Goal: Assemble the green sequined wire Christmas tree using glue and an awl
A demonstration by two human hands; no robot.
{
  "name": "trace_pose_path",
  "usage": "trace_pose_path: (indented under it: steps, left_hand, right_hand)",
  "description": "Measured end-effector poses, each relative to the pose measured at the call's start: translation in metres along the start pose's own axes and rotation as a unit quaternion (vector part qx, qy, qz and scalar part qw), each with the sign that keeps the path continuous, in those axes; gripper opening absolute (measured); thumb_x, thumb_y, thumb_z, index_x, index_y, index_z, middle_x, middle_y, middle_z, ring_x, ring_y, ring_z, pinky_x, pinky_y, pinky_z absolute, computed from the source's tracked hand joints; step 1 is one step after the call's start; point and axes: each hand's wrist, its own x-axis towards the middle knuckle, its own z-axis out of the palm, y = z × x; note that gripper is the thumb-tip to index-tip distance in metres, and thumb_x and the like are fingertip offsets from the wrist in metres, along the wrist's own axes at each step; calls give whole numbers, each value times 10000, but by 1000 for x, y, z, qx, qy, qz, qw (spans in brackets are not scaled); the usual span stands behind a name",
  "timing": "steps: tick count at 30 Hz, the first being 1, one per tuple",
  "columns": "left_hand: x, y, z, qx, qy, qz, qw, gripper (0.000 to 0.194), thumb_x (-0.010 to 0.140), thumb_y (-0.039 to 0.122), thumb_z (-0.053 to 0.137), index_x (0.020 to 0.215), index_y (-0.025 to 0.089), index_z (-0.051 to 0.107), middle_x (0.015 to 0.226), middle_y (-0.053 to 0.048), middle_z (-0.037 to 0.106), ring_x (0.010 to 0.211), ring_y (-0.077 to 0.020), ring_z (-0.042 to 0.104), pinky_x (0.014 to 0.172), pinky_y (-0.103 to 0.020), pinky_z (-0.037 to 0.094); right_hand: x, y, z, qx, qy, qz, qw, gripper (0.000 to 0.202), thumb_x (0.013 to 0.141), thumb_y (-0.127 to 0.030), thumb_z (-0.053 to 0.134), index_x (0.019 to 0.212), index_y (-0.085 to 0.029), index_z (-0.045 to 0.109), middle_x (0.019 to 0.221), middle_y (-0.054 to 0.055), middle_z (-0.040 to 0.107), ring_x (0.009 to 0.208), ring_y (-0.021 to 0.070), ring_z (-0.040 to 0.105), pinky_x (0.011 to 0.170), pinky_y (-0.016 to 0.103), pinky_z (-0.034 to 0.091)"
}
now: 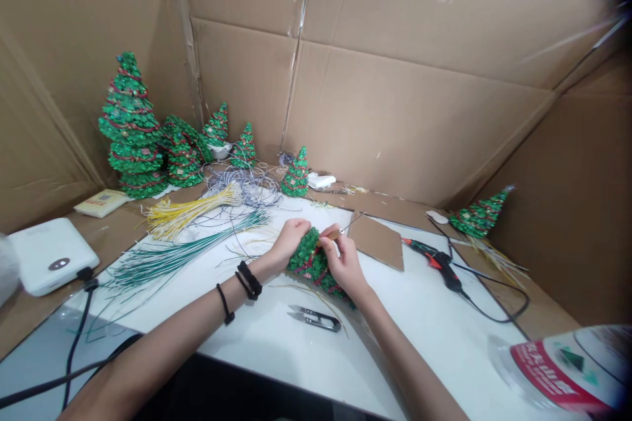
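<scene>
In the head view, the green decorated tree [308, 266] was lying near the middle of the white table [444, 348]. The left hand [290, 241] was gripping its edge at ten o'clock. At two o'clock, the right hand [344, 262] was pinching a brown-handled tool [334, 235]. The snips [316, 318] lay at six o'clock, the glue gun [439, 264] at three.

The right edge crops the bottle [567, 368], and the right hand [344, 264] partly hides the held tree [312, 268]
</scene>
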Motion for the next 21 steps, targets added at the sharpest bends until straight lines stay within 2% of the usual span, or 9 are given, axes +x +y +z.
trace_pose_path:
  steps: [6,15,21]
  left_hand:
    - [3,-1,-1,6,-16,1,1000,224,674,310,502,535,194,370,477,75,314,444,-80,321,444,-224,222]
    - [1,1,-1,14,-34,-1,999,230,683,323,495,535,185,385,480,77,293,439,-72,293,448,-229,198]
    - [4,-2,-1,18,-38,3,999,231,689,327,485,543,192,368,481,76,285,435,-73,277,445,-233,196]
  right_hand:
    - [-2,2,1,-10,-3,10,1000,210,903,-325,402,745,-205,473,593,-24,449,561,137,450,536,252,369]
    - [0,1,2,-21,-14,-19,1000,216,901,-283,413,706,-203,460,637,-17,453,552,125,430,548,255,351]
    - [-3,1,2,-4,9,-3,1000,209,914,-299,386,748,-207,474,649,-9,476,587,140,456,575,262,375]
